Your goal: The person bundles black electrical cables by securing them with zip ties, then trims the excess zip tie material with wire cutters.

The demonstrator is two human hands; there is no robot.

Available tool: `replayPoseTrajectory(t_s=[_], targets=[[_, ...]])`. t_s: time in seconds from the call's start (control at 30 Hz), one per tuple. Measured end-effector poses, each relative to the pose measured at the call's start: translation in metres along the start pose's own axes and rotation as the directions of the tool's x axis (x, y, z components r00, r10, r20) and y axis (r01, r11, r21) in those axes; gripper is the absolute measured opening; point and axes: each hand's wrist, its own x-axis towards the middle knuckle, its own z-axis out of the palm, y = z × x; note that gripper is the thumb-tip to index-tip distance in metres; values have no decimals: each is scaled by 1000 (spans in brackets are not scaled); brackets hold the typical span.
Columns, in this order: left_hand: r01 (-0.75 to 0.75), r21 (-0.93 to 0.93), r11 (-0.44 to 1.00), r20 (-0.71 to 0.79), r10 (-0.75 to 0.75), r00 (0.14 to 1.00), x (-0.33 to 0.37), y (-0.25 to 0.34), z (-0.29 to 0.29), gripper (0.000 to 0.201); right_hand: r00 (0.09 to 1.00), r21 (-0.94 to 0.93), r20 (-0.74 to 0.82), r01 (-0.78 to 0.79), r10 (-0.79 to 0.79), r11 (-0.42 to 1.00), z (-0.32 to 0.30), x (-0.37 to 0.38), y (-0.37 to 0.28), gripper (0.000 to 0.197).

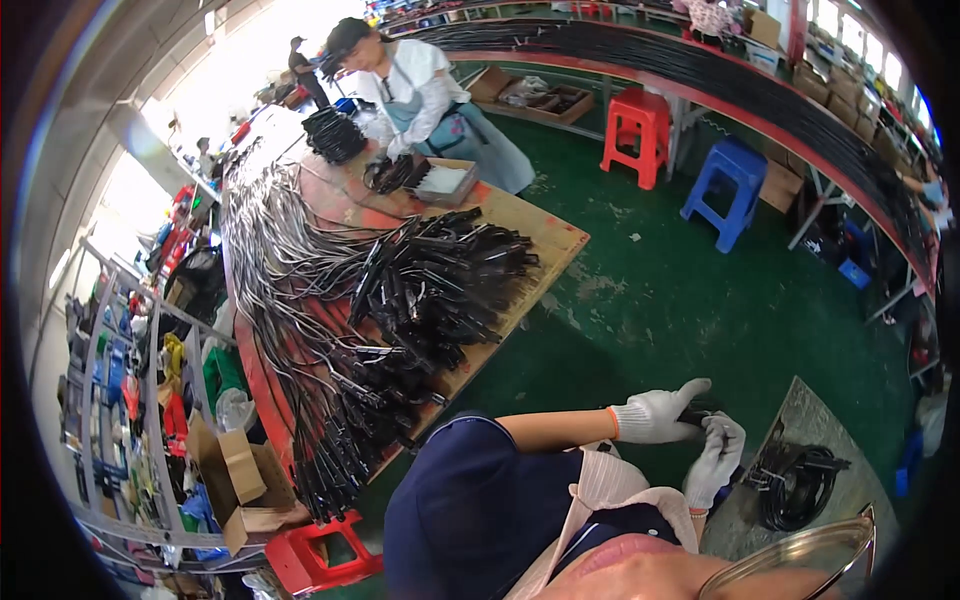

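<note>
Low in the frame, right of centre, the wearer has both gloved hands brought together over the green floor. The left hand [657, 415] reaches in with its thumb sticking out and away from the fingers; how firmly those fingers close I can't tell from here. The right hand [716, 458] is bent inward, its fingers curled, and it looks closed on a small dark piece [698, 411] between the two hands. That piece is too small and shaded to name more closely.

To my eye this is close two-handed work on the dark piece, some adjusting or checking by feel. Carrying on would call for one hand to keep it steady while the other's fingertips stay free to work.

Just beside the right hand, toward the lower right, a coil of black cable [800, 487] lies on a grey board [803, 415]. Across the left and middle of the frame, a worktable [545, 228] bears a great fan of black cables [445, 285], their thicker ends heaped toward the near edge. At its far end, upper centre, a co-worker [425, 110] in a pale apron bends over a dark looped bundle [387, 176], beside a box of white pieces [447, 182].
</note>
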Motion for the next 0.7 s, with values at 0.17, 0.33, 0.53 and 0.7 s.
replayPoseTrajectory(t_s=[0.17,0.33,0.53,0.7], targets=[[-100,217,971,-77,119,990,11,-19,-1,44,991,-215,103,-67,91,974,23,35,13,6],[-72,70,995,-127,80,989,40,-14,-18,42,996,-159,23,-81,86,984,28,50,16,11],[-99,190,977,-78,116,990,65,-16,11,52,997,-344,-14,71,-80,936,-16,16,40,16],[-59,-233,971,-70,44,997,129,23,36,49,895,25,-252,-373,367,928,-82,-24,-2,15]])
